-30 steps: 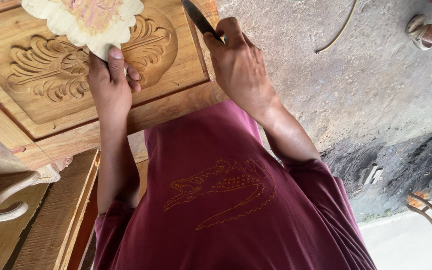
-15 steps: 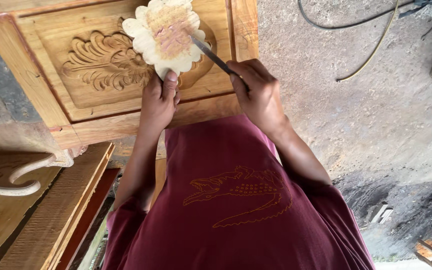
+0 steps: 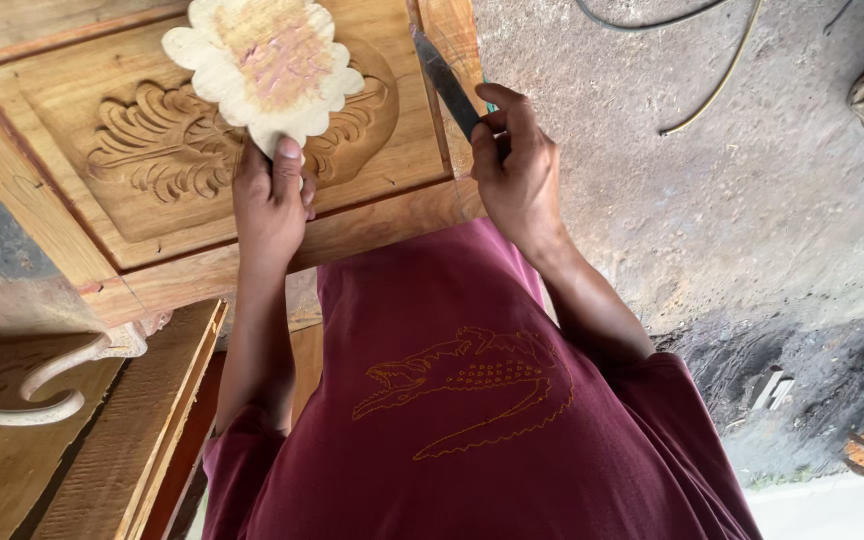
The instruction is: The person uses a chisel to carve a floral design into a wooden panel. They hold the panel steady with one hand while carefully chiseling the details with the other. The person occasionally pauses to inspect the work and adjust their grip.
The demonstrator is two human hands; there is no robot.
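Head view, looking down over a maroon shirt (image 3: 472,440). Landmark: the carved wooden panel (image 3: 192,170), with its leaf relief and raised frame.

Left hand (image 3: 270,195): I see its grip pinching the lower edge of a pale scalloped wooden flower piece (image 3: 264,62), thumb on the near face, fingers behind. The piece lies over the upper middle of the carved wooden panel, covering part of the relief; its centre shows a pinkish, rough patch. Almost the whole piece stands beyond the grip, towards the panel's far edge; only the bottom lobe is inside the pinch. Whether the piece touches the panel I cannot tell.

Right hand (image 3: 517,165): its grip is pressed together around the handle of a dark-bladed tool (image 3: 444,78). The blade juts out past the fingers and lies over the panel's right frame rail, just beside the flower piece but apart from it. Tip contact with the rail: cannot tell.

Right of the panel: bare concrete floor (image 3: 712,200) with a cable (image 3: 712,70) across it. Below-left of the panel: a plank (image 3: 122,420) and a pale curved wooden part (image 3: 22,405).
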